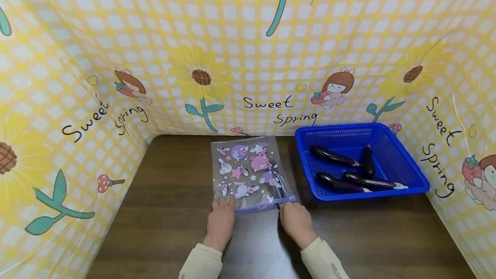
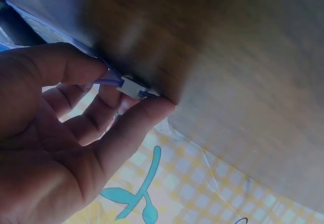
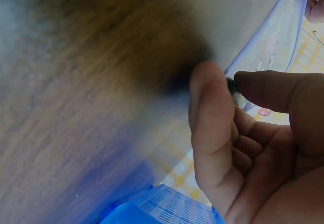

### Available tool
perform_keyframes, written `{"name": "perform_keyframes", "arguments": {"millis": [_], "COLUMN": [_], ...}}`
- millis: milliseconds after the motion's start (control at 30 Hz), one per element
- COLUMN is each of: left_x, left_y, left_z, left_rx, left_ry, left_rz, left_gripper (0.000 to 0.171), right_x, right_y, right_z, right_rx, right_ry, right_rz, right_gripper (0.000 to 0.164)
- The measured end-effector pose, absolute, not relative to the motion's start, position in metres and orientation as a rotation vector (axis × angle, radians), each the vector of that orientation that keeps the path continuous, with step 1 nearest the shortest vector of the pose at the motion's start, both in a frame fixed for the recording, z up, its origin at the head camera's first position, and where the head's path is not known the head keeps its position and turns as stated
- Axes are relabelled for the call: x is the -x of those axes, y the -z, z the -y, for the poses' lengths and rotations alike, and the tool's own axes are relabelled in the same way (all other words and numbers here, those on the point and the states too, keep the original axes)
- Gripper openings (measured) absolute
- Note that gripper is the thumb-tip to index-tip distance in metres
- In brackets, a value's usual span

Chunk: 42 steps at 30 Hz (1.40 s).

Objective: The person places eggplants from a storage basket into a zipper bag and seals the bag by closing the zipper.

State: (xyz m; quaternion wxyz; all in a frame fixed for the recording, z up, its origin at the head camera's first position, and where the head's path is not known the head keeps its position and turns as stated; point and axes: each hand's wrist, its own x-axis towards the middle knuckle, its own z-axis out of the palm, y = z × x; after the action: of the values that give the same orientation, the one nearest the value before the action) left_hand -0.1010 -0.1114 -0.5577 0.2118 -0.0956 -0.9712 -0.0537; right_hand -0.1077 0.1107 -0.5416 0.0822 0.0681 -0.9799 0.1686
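A clear zip bag [image 1: 232, 158] printed with pink and purple cartoon figures lies flat, its purple zip edge towards me. My left hand [image 1: 221, 223] pinches the bag's left corner. In the left wrist view the white slider [image 2: 132, 87] sits between thumb and fingertips. At the right end of the zip edge, my right hand [image 1: 297, 223] pinches the small green stem end of an eggplant [image 3: 231, 86] between thumb and forefinger. The eggplant's dark body [image 2: 20, 27] shows at the bag's mouth in the left wrist view. The bag's two purple edges stand apart in the right wrist view.
A blue plastic basket [image 1: 411, 165] with several eggplants [image 1: 335, 156] stands to the right of the bag. Everything sits on a brown wooden table [image 1: 166, 184]. Yellow checked cloth [image 1: 240, 55] hangs behind and on both sides.
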Motion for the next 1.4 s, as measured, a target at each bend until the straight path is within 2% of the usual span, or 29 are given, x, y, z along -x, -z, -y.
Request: {"name": "perform_keyframes", "arguments": {"millis": [400,700,1133,1267,1400], "left_x": [0.106,0.106,0.107,0.108,0.109], "left_y": [0.557,0.555,0.556,0.555,0.553], "left_z": [0.109,0.111,0.112,0.112,0.113], "left_rx": [0.261,0.254,0.261,0.264,0.263], "left_ry": [0.169,0.159,0.118,0.114,0.127], "left_rz": [2.651,2.646,2.639,2.625,2.634], "left_gripper": [0.013,0.016,0.017,0.017,0.019], "right_x": [0.125,0.128,0.137,0.134,0.127], "right_y": [0.547,0.542,0.539,0.533,0.511], "right_z": [-0.113,-0.115,-0.113,-0.113,-0.114], "right_rx": [-0.102,-0.161,-0.123,-0.137,-0.225], "right_ry": [-0.471,-0.494,-0.429,-0.425,-0.454], "right_rz": [2.992,3.013,2.971,3.006,3.027], "right_gripper": [0.032,0.02,0.024,0.026,0.03]}}
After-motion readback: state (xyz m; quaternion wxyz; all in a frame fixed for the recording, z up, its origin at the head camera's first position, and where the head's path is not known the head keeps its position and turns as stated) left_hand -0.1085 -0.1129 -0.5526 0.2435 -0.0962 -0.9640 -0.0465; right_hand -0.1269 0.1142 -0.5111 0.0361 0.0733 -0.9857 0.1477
